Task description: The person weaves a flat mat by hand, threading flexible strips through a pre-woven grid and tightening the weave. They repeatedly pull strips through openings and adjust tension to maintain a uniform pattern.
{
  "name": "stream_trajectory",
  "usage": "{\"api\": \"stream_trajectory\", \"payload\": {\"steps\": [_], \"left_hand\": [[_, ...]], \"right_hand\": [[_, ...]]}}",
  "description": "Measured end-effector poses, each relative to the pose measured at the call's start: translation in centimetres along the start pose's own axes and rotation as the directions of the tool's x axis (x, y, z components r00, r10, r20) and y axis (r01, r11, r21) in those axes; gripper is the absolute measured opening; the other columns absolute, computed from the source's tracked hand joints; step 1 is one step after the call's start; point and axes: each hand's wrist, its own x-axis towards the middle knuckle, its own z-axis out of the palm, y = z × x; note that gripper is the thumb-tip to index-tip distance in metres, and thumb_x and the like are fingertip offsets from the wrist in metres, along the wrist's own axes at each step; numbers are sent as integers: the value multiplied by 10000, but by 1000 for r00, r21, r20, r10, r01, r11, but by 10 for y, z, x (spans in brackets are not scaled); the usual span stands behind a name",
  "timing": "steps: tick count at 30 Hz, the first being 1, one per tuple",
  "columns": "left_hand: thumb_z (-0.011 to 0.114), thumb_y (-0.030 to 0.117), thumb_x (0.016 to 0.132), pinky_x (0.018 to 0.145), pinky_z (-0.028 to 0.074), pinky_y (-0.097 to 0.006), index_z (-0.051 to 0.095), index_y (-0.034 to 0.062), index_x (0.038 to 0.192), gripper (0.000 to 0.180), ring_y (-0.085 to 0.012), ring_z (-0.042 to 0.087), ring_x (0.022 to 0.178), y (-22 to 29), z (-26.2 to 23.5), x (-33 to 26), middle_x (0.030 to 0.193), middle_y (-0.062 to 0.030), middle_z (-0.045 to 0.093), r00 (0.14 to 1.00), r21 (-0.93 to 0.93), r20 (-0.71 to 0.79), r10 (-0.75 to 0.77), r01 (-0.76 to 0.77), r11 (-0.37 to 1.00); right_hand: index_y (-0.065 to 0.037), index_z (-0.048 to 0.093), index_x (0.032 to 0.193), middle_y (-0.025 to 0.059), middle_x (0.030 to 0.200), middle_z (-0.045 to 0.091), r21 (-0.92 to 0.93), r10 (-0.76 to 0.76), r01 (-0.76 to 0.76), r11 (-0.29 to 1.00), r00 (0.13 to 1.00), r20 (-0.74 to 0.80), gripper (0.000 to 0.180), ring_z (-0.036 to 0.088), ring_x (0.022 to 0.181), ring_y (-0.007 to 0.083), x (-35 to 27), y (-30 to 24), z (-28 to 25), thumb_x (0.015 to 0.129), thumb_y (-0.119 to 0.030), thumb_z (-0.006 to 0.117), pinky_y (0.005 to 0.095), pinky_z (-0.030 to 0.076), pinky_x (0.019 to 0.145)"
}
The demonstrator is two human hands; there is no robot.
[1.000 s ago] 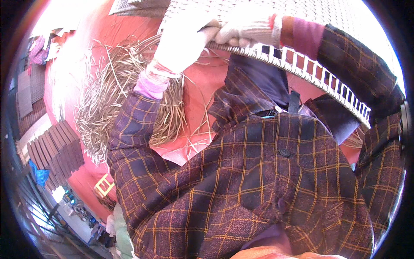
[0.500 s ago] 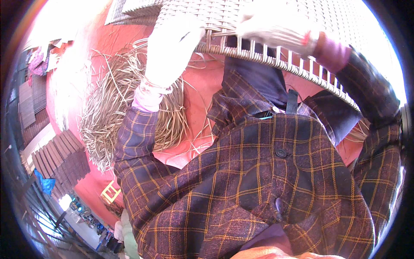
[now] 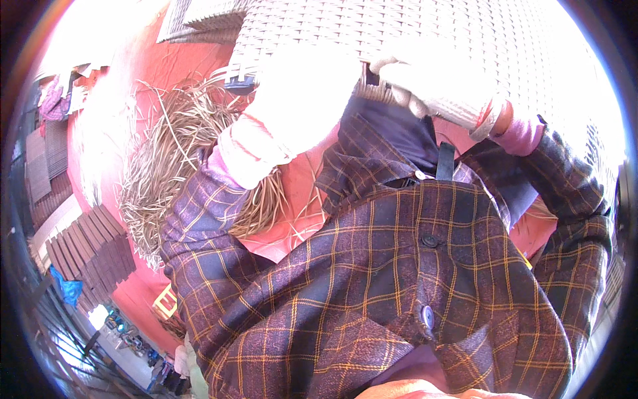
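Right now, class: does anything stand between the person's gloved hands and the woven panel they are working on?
Nothing visible does. The left hand and right hand both rest directly on the lower edge of the woven panel, glove against weave.

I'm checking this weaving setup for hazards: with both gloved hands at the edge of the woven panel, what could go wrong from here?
1. The left hand and right hand work close together on the woven panel edge; stiff strand ends could poke through the gloves.
2. The loose pile of straw strips lies right beside the left sleeve and might snag or scatter.
3. Glare washes out the panel, so a weaving slip may go unnoticed.
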Motion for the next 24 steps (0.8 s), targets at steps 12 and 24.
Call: {"api": "stream_trajectory", "payload": {"steps": [12, 24], "left_hand": [[662, 274, 1002, 860, 566, -405, 766, 57, 1166, 291, -286, 711, 947, -58, 36, 16, 1061, -129, 769, 991, -248, 42, 127, -113, 962], [746, 129, 890, 798, 549, -416, 759, 80, 1007, 127, -272, 682, 927, -13, 19, -4, 1011, -71, 739, 931, -59, -353, 91, -119, 991]], "right_hand": [[-64, 723, 1085, 31, 717, 666, -147, 170, -146, 978, 971, 168, 277, 587, 497, 112, 25, 0, 8, 1000, -305, 617, 257, 453, 418], [-66, 731, 874, -24, 610, 600, 5, -20, 20, 1000, 1000, -13, 196, 530, 463, 62, 36, 10, 8, 941, -248, 698, 207, 416, 422]]}}
